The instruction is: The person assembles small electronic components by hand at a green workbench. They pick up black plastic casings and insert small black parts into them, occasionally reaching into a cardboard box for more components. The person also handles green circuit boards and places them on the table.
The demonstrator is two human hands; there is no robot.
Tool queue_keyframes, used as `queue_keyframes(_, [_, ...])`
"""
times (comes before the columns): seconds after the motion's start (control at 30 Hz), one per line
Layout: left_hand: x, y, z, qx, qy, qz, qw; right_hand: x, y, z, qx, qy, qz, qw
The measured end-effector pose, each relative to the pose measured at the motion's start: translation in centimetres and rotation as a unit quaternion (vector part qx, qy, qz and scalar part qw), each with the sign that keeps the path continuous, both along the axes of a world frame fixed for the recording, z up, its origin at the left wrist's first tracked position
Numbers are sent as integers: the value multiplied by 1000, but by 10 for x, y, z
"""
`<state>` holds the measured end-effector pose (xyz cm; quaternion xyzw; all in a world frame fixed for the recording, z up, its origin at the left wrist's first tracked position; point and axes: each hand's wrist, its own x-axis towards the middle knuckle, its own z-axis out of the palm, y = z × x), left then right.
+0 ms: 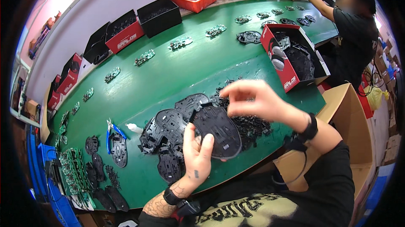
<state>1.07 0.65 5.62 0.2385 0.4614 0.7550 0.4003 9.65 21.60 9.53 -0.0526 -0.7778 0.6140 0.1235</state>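
My left hand (197, 156) grips a black plastic shell (219, 132), oval with moulded ribs inside, tilted up above the table's near edge. My right hand (253, 98) is just beyond the shell's upper right, apart from it, thumb and index finger curled toward each other. Whether a small part sits between those fingertips I cannot make out. Several similar black shells (171, 121) lie heaped behind and left of the held one. Beneath and beyond my right hand spreads a pile of small black plastic pieces (253, 132).
Blue-handled pliers (110, 136) rest by a shell, near a small white bottle (134, 128). Green circuit boards (144, 58) form a curved row; others stack at left (75, 170). A red box of black parts (291, 60) stands right, beside an open carton (350, 130). Another person (354, 24) works beyond.
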Motion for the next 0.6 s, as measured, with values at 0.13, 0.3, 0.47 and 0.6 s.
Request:
queue_keyframes(0.13, [9, 1, -9, -6, 10, -44, 999, -15, 77, -51, 344, 6, -134, 929])
queue_keyframes(0.3, [8, -1, -17, -22, 5, -69, 997, -10, 104, -73, 420, 8, -119, 900])
queue_keyframes(0.47, [6, 6, -10, -39, 5, -63, 997, -10, 97, -68, 442, 21, -126, 888])
queue_keyframes(0.6, [8, 7, -13, -43, -10, -42, 998, -10, 64, -46, -11, -42, -133, 990])
